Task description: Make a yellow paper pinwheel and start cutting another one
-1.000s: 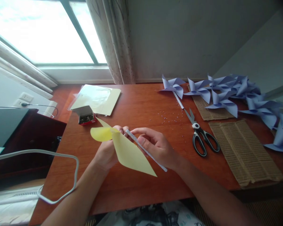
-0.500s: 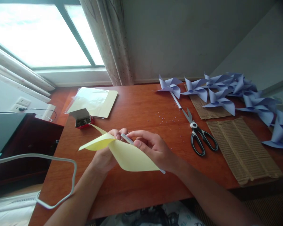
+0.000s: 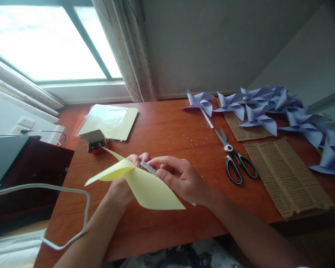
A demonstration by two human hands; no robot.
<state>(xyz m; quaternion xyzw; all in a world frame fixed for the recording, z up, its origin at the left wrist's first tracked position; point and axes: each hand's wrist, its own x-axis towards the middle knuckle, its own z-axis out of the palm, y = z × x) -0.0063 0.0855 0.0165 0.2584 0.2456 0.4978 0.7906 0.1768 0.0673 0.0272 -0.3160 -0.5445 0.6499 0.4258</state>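
A yellow paper pinwheel [image 3: 153, 190] is held low over the wooden table, its curled blades spreading toward me and to the left. My left hand [image 3: 128, 182] pinches it near its centre from behind, and the paper covers some of those fingers. Closed around a thin whitish stick [image 3: 148, 167] is my right hand [image 3: 181, 176]. The stick's upper end meets the pinwheel's centre, and its other end shows below my right palm. Whether a pin joins the two is too small to make out.
Scissors [image 3: 234, 156] lie open right of my hands, near scattered small beads [image 3: 195, 139]. Several blue-violet paper pinwheels [image 3: 258, 119] fill the back right. Corrugated cardboard [image 3: 287, 176] lies at the right. A small open box [image 3: 97, 142] and yellow paper sheets [image 3: 131, 119] sit back left; a white cable [image 3: 86, 208] is near my left forearm.
The yellow pinwheel has turned a little, its front blade dropping and its left blade reaching farther left. Both hands keep their hold, and the stick's top has shifted slightly left.
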